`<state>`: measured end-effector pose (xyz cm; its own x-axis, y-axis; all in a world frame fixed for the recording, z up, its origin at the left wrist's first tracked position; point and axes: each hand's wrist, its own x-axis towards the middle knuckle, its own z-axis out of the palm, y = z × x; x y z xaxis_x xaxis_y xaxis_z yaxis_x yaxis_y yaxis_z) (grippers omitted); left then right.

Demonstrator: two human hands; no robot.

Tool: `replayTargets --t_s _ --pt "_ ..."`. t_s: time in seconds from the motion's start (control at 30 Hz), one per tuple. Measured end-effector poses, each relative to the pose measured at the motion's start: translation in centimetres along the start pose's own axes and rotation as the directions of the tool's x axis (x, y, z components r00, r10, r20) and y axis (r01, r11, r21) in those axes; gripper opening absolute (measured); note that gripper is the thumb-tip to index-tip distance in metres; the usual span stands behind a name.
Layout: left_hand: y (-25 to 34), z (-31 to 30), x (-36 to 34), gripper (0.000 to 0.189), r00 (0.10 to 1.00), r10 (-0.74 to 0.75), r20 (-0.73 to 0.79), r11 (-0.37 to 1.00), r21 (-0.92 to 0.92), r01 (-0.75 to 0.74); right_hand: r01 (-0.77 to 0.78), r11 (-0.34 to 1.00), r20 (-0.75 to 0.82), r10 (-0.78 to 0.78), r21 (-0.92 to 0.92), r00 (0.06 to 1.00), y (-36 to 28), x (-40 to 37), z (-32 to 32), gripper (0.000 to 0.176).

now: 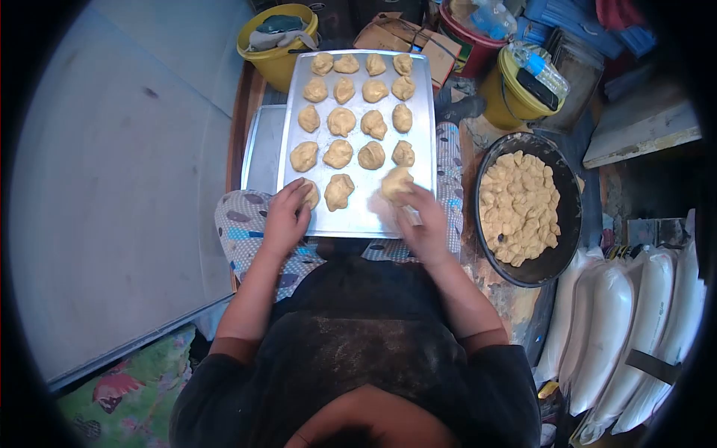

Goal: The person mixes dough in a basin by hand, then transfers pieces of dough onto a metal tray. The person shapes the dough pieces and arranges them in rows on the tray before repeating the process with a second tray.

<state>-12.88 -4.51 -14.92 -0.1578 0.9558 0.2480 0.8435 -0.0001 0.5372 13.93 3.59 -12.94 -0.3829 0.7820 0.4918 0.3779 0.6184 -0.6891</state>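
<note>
A metal baking tray (358, 216) rests on my lap, carrying several rows of tan dough pieces (341, 120). My left hand (286, 216) lies on the tray's near left corner, fingers curled over a dough piece (311, 194). My right hand (418, 220), blurred, sits at the near right side of the tray with a dough lump (396, 183) at its fingertips. Another dough piece (338, 191) lies between my hands.
A black bowl (566, 187) full of dough pieces stands to my right. Two yellow buckets (278, 63) (508, 101) and cardboard boxes sit beyond the tray. A second tray (261, 149) pokes out on the left. White plastic bags (627, 328) lie at the right. A grey wall fills the left.
</note>
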Motion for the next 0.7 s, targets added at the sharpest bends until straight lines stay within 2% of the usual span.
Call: replayTargets --t_s 0.03,0.1,0.13,0.17,0.23,0.3,0.33,0.4,0.43,0.5,0.57,0.7 --pt "-0.3 0.2 -0.1 0.038 0.999 0.025 -0.023 1.000 0.002 -0.025 0.023 1.000 0.137 -0.024 0.011 0.990 -0.6 0.3 1.4 0.031" --pt "0.0 -0.1 -0.3 0.040 0.997 0.053 -0.055 0.999 0.004 -0.053 0.074 0.989 0.346 -0.024 -0.130 0.938 0.1 -0.2 3.2 0.030" --pt "0.6 -0.4 -0.2 0.042 0.991 0.131 -0.022 0.989 0.074 -0.129 0.086 0.988 0.343 -0.035 -0.132 0.939 -0.1 0.1 3.2 0.030" --pt "1.2 -0.4 -0.1 0.044 0.980 0.200 0.014 0.970 0.139 -0.200 0.042 0.982 0.243 0.004 -0.184 0.970 -0.2 0.2 2.8 0.032" --pt "1.8 0.3 0.1 0.046 0.974 0.213 0.077 0.968 0.117 -0.221 -0.048 0.965 0.050 0.063 -0.260 0.997 -0.2 0.2 2.1 0.037" --pt "2.3 1.2 0.8 0.043 0.958 0.257 0.130 0.940 0.198 -0.279 -0.021 0.933 -0.023 0.014 -0.359 1.000 0.2 0.9 1.9 0.034" --pt "1.8 2.4 0.8 0.040 0.964 0.232 0.129 0.950 0.184 -0.253 -0.020 0.931 -0.024 0.013 -0.364 1.000 1.2 0.6 2.0 0.034" --pt "2.6 2.2 1.2 0.038 0.968 0.204 0.143 0.955 0.187 -0.229 -0.060 0.963 0.117 0.094 -0.264 0.989 3.9 0.1 2.1 0.030" --pt "2.9 2.0 1.6 0.036 0.973 0.168 0.158 0.960 0.196 -0.198 -0.051 0.962 0.113 0.084 -0.268 0.990 4.1 0.3 1.6 0.030" --pt "3.6 1.9 1.3 0.033 0.975 0.196 0.103 0.957 0.195 -0.213 -0.144 0.975 0.192 0.176 -0.169 0.966 4.1 -0.6 0.8 0.028" --pt "4.6 2.2 1.1 0.032 0.961 0.275 0.008 0.944 0.186 -0.272 -0.104 0.972 0.216 0.150 -0.210 0.965 3.7 -1.3 0.8 0.032" --pt "5.2 5.3 1.2 0.029 0.954 0.300 0.012 0.926 0.235 -0.295 -0.024 0.952 0.201 0.089 -0.305 0.975 3.6 -2.4 2.2 0.037"
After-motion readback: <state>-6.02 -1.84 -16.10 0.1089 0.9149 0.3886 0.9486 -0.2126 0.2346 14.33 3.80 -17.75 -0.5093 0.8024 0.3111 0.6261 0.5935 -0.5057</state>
